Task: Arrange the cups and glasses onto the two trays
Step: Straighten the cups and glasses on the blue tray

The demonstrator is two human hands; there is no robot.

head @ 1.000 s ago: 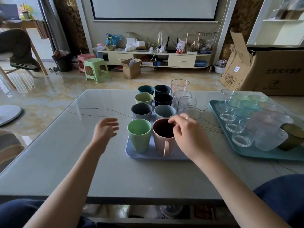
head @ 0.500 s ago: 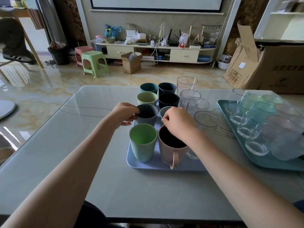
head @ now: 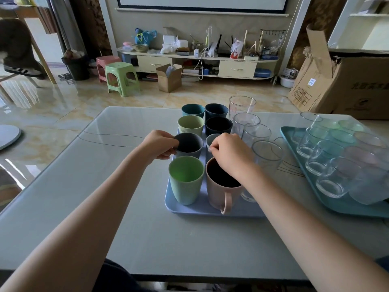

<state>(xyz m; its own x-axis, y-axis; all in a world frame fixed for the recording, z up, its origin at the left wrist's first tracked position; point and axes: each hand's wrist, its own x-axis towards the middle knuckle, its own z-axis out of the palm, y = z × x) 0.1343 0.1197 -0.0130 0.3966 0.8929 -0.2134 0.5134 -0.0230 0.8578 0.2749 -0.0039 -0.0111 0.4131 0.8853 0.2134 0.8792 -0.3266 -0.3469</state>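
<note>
A blue tray [head: 168,202] holds two rows of coloured cups and a row of tall clear glasses [head: 255,132]. My left hand [head: 157,144] pinches the near-left rim of the dark grey cup [head: 189,144]. My right hand [head: 229,153] grips the rim of the grey-blue cup [head: 211,139] beside it, which it mostly hides. In front stand a green cup [head: 185,179] and a pink mug [head: 223,186]. A teal tray [head: 288,135] at the right carries several short clear glasses [head: 311,139].
The trays sit on a glass-topped table [head: 105,186]. A large cardboard box [head: 347,81] stands beyond the table's right corner. Green and pink stools [head: 121,79], a small carton and a low cabinet are on the floor behind.
My left hand came forward from the bare table to the dark grey cup's rim. My right hand left the pink mug's rim and closed on the grey-blue cup behind it.
</note>
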